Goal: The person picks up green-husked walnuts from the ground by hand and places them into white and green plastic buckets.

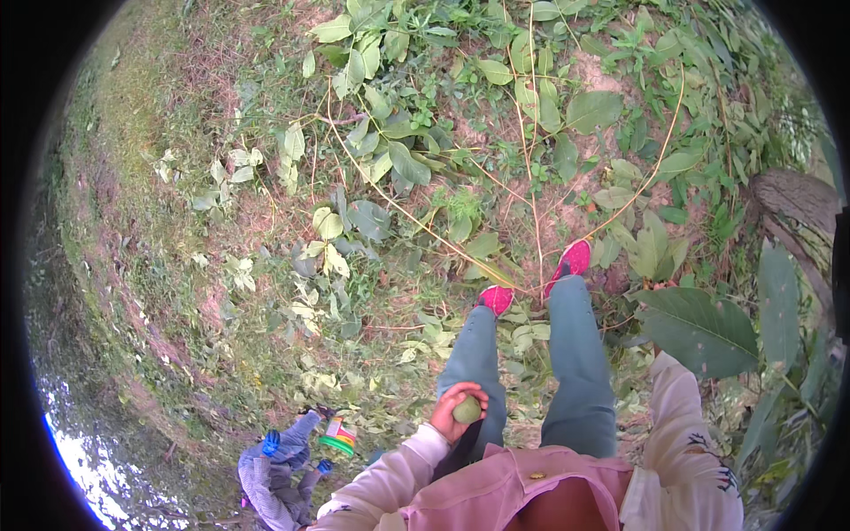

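Underfoot, leafy weed-covered ground [372,203] spreads around blue-trousered legs [575,372] in pink shoes [574,258]. Bent at the elbow, the left hand [450,409] curls closed around a small round green fruit [467,409] before the left thigh. The right hand is hidden, its state unknowable.

Sloping ground [221,292] of bare reddish dirt and patchy grass bears broad-leaved weeds [390,150], thin trailing vines [531,203], scattered fallen leaves [328,261], and a weathered log [797,208] at right.

Soft, even daylight without hard shadows; strong fisheye bending and black corners, slight blur toward the rim.
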